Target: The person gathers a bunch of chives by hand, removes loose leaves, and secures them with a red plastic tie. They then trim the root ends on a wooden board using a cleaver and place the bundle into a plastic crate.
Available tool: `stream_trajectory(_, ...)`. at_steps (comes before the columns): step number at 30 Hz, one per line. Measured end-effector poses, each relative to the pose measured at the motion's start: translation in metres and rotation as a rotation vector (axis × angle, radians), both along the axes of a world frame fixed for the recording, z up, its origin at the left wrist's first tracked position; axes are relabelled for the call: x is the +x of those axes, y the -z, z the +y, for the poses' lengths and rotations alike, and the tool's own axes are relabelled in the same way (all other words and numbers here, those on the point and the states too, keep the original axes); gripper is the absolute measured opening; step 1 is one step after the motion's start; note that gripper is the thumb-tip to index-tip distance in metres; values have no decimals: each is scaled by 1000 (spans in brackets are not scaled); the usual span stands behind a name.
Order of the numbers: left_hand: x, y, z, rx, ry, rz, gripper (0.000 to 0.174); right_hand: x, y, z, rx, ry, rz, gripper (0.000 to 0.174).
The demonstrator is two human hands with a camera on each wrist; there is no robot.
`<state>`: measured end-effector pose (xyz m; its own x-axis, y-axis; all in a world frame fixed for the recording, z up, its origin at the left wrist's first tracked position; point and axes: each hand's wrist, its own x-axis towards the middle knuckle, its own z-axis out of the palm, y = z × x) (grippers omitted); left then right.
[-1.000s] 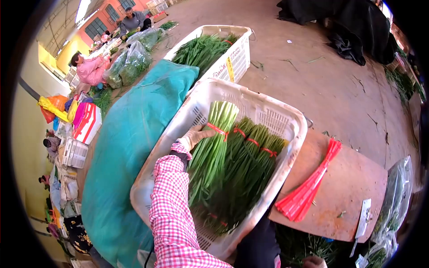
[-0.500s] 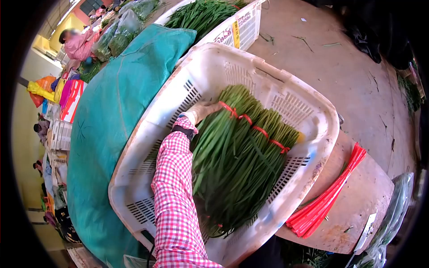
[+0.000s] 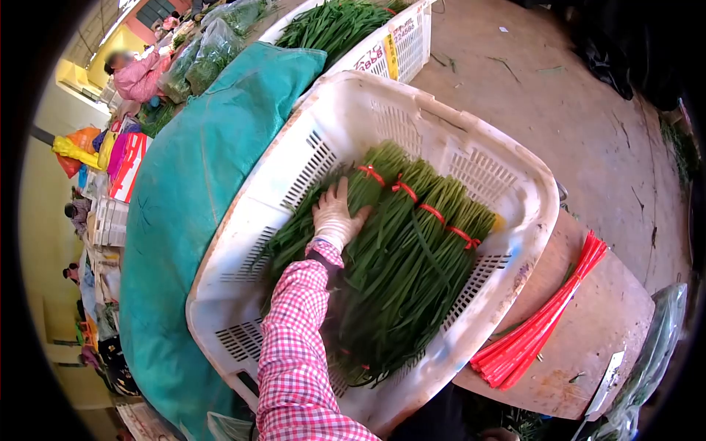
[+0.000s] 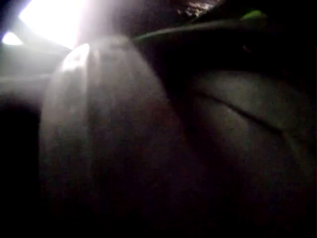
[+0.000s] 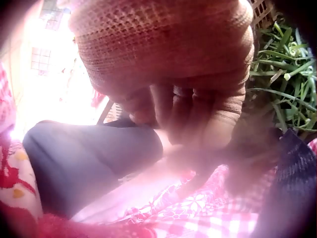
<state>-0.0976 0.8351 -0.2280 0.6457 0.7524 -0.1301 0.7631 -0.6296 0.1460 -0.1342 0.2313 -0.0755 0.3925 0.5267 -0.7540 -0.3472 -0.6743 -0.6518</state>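
In the head view my gloved left hand lies over the leftmost bundle of garlic chives, fingers spread and pointing away from me. Beside it, several more garlic chive bundles tied with red bands lie side by side, cut ends toward the far right. They fill the middle of a white plastic crate. The left wrist view is dark, with blurred gloved fingers close up. My gloved right hand hangs over my lap with loosely bent fingers, nothing visible in it.
Red ties lie bunched on a brown board right of the crate. A teal sack leans along its left side. Another white crate of greens stands beyond. Loose greens lie near my right hand.
A bundle held upright has been laid down at the left of the row. My left hand has let go of its tied end and moved down onto its leaves. The head view has shifted closer over the crate.
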Motion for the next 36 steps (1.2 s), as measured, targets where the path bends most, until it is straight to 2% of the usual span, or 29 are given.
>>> stream_trajectory(1, -5, 5, 2, 8, 41, -94, 94, -2, 0, -1, -8, 11, 12, 26)
stream_trajectory(3, -13, 12, -1, 45, 82, -117, 94, 3, -3, 2, -9, 4, 39, 25)
stream_trajectory(7, -18, 32, -17, 195, 166, -187, 88, -3, 8, -7, -71, 212, 201, 25)
stream_trajectory(11, -14, 49, -4, 225, 146, -158, 82, 5, 4, -5, -19, -45, -62, 23)
stream_trajectory(14, -18, 50, 1, 218, 131, -135, 82, -2, -2, -14, -126, 204, 215, 23)
stream_trajectory(16, -10, 33, 1, 185, 100, -78, 82, -9, 5, -29, -173, 330, 189, 25)
stream_trajectory(18, -7, 14, -1, 122, 83, 39, 83, -17, -4, -47, -174, 233, 9, 28)
stream_trajectory(19, -7, 0, -8, 156, 84, 19, 83, -21, -17, -50, -174, 221, -14, 29)
stream_trajectory(20, -8, -15, -15, 190, 88, -8, 83, -24, -28, -54, -172, 213, -40, 29)
stream_trajectory(22, -20, -28, -28, 361, 136, -251, 78, -40, -38, -72, -155, 216, -115, 30)
stream_trajectory(23, -24, -51, -49, 416, 204, -329, 68, -48, -44, -76, -138, 198, -237, 24)
stream_trajectory(24, -35, -75, -66, 478, 266, -402, 59, -57, -45, -87, -155, 243, -198, 22)
stream_trajectory(26, -63, -94, -93, 171, 348, -637, 28, -72, -39, -106, -169, 316, -114, 19)
stream_trajectory(27, -77, -116, -116, -12, 247, -611, 22, -79, -36, -114, -151, 356, -118, 17)
stream_trajectory(28, -91, -138, -143, -191, 144, -578, 26, -84, -30, -124, -132, 351, -134, 17)
stream_trajectory(30, -122, -139, -175, -123, 184, -736, 29, -87, -34, -130, -136, 291, -207, 17)
stream_trajectory(32, -151, -121, -194, 183, 347, -821, 36, -86, -37, -131, -85, 225, -278, 19)
stream_trajectory(34, -174, -155, -241, -687, -337, -856, 42, -81, -31, -130, 42, 97, -436, 21)
stream_trajectory(36, -186, -168, -266, -789, -319, -922, 51, -74, -40, -116, 40, 115, -358, 26)
